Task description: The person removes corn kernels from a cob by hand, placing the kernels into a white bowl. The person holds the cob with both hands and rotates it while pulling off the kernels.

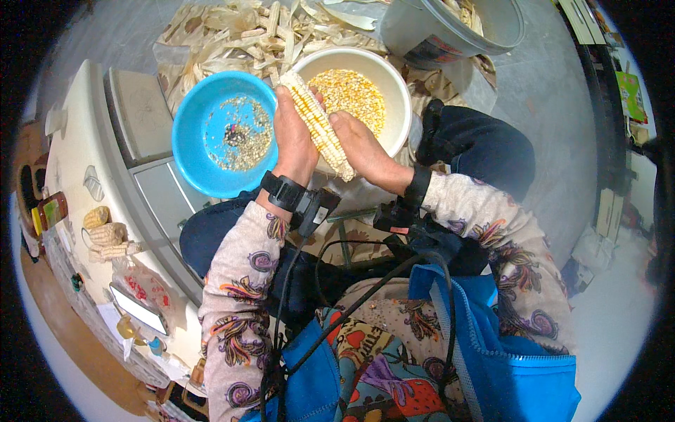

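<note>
Pale yellow and white colour saw on the corn cob, in straight rows, whiter at the upper end. Found it aslant over the near left part of the white bowl, clamped between the left hand and the right hand. Noticed dry husks heaped behind, and the bowl partly hidden by hands and cob. Saw loose yellow kernels in the bowl, pale and dark bits in the blue basin just beside, and pale dry pieces in the grey bucket.

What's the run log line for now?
left hand: holding corn cob | right hand: against corn cob | white bowl: corn kernels | blue basin: scattered bits
</note>
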Motion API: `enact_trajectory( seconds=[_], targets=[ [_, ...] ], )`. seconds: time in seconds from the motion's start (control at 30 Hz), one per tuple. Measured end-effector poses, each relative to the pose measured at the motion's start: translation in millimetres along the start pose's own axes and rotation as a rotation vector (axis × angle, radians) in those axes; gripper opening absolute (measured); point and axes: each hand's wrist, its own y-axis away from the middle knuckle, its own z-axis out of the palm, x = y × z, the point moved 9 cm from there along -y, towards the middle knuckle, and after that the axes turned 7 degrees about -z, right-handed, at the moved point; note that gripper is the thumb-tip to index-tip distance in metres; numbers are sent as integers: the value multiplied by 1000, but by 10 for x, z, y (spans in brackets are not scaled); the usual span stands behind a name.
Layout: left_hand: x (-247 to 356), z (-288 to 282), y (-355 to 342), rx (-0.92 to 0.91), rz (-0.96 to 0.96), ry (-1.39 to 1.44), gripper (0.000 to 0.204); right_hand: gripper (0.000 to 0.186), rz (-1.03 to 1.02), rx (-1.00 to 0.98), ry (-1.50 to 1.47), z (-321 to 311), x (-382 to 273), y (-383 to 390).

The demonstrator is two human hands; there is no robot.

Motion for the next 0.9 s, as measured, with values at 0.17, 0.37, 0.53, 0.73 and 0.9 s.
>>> enact_trajectory(
  seconds=[0.17, 0.37, 0.53, 0.73, 0.9],
  targets=[
    [75, -16, 26, 46, -1, 63, 47, 46, 67, -14, -323, 17, 39, 30],
    [80, -98, 2, 75, 11, 75, 45, 44, -17, -120, 36, 64, -3, 72],
    [39, -95, -34, 45, -3, 96, 45, 40, 11, -43, -111, 59, 93, 45],
    [-104, -28, 43, 54, -57, 59, 42, 38, 162, -119, -281, 106, 164, 16],
    [-230, 79, 102, -53, -110, -27, 36, 31, 477, -89, -534, 96, 292, 91]
  ],
)
